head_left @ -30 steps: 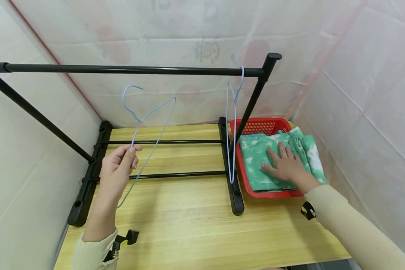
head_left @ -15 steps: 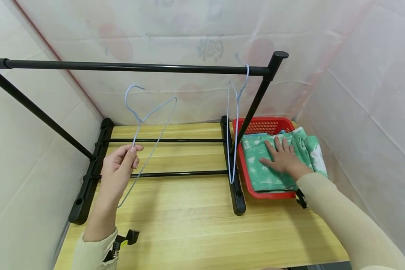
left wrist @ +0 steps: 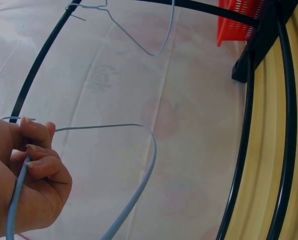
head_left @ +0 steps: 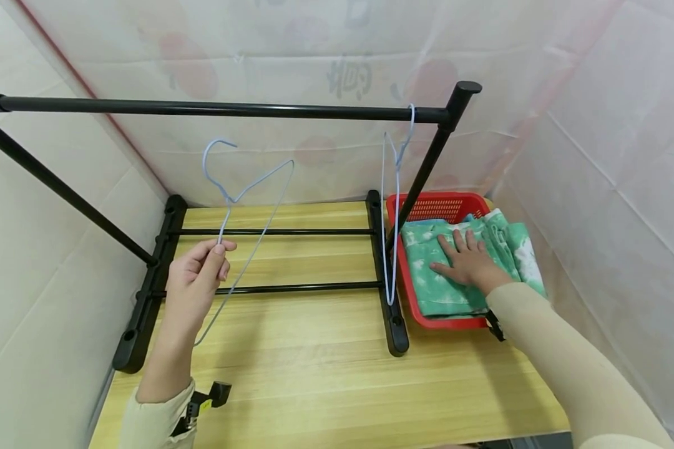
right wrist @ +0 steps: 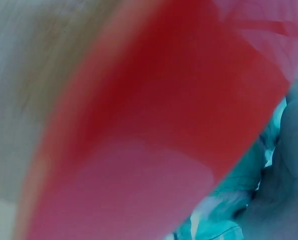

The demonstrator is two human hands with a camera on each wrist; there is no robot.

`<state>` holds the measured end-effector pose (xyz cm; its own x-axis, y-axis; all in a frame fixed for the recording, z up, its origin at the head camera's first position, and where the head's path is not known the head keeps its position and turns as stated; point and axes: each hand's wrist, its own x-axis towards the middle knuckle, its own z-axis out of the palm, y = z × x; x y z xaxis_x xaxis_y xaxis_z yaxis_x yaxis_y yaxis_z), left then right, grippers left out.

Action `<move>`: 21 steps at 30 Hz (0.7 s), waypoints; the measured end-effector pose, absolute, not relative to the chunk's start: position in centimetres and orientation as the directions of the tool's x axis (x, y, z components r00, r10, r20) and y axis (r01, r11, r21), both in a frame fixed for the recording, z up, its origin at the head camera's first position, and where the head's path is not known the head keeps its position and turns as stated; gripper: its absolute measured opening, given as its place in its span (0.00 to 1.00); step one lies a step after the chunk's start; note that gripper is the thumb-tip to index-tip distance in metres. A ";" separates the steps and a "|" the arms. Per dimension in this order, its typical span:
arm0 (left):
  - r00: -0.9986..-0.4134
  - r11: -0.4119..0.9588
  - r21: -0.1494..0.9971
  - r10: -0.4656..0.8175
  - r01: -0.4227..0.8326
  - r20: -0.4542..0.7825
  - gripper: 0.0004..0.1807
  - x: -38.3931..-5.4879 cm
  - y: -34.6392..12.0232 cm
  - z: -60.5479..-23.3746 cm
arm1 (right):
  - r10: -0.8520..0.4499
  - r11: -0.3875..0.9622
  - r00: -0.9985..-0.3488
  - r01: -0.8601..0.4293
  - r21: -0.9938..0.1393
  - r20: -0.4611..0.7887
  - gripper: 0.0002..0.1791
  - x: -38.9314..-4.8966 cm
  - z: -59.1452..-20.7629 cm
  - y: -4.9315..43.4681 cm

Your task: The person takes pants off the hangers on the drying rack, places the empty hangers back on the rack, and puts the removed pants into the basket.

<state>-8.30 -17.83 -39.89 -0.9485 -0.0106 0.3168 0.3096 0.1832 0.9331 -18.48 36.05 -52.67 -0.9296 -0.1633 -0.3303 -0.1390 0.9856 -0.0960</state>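
My left hand (head_left: 193,274) pinches one sloping arm of a light blue wire hanger (head_left: 232,201) between thumb and fingers. The hanger's hook points up, below the rack's top bar in the head view. In the left wrist view, the wire (left wrist: 154,150) curves away from the curled fingers. Over on the right, my right hand (head_left: 465,265) lies with fingers spread on folded green-and-white tie-dye fabric (head_left: 435,293). That fabric fills a red plastic basket (head_left: 438,209) and bulges over its right side. The right wrist view is mostly the basket's blurred red wall (right wrist: 189,125).
A black clothes rack (head_left: 230,108) stands on the wooden table (head_left: 314,386). From the right end of its top bar hangs a second light blue wire hanger (head_left: 398,168), seen nearly edge-on. White sheeting (head_left: 292,37) encloses the back and sides.
My right hand has slid slightly left and away across the fabric, its forearm swinging left. The left hand keeps its pinch on the hanger, nearly still.
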 end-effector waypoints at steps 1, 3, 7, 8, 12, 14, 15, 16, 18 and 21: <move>-0.948 0.179 0.933 -0.009 0.312 0.318 0.15 -8.3 -17.8 -39.9 | -0.161 0.987 -0.928 -0.140 -0.084 -0.337 0.52 -18.6 -52.6 36.0; -0.947 0.177 0.932 -0.006 0.317 0.323 0.15 -8.3 -17.8 -39.9 | -0.158 0.987 -0.928 -0.144 -0.066 -0.338 0.52 -18.7 -52.4 35.7; -0.945 0.176 0.931 -0.003 0.321 0.327 0.15 -8.4 -17.8 -40.0 | -0.143 0.990 -0.920 -0.135 -0.047 -0.366 0.50 -19.1 -52.0 35.5; -0.945 0.180 0.930 -0.004 0.321 0.327 0.15 -8.4 -17.8 -40.0 | -0.142 0.990 -0.918 -0.130 -0.056 -0.370 0.50 -19.3 -51.8 35.5; -0.944 0.182 0.929 -0.004 0.322 0.329 0.14 -8.4 -17.9 -40.0 | -0.144 0.989 -0.920 -0.117 -0.095 -0.365 0.50 -19.5 -50.8 34.6; -0.945 0.182 0.929 -0.002 0.322 0.328 0.14 -8.4 -17.9 -40.0 | -0.163 0.985 -0.928 -0.132 -0.115 -0.335 0.50 -19.6 -50.5 33.8; -0.945 0.182 0.929 -0.001 0.323 0.328 0.14 -8.4 -17.9 -40.0 | -0.176 0.982 -0.932 -0.144 -0.123 -0.318 0.50 -19.6 -50.4 33.4; -0.945 0.183 0.929 -0.001 0.323 0.328 0.14 -8.4 -18.0 -40.0 | -0.194 0.978 -0.935 -0.160 -0.134 -0.297 0.49 -19.6 -50.4 32.9; -0.945 0.188 0.928 0.000 0.322 0.328 0.14 -8.4 -18.0 -39.9 | -0.227 0.969 -0.940 -0.191 -0.157 -0.255 0.49 -19.7 -50.5 32.0; -0.945 0.187 0.929 -0.001 0.320 0.326 0.14 -8.3 -18.0 -39.9 | -0.276 0.954 -0.936 -0.239 -0.180 -0.217 0.48 -19.8 -50.9 30.7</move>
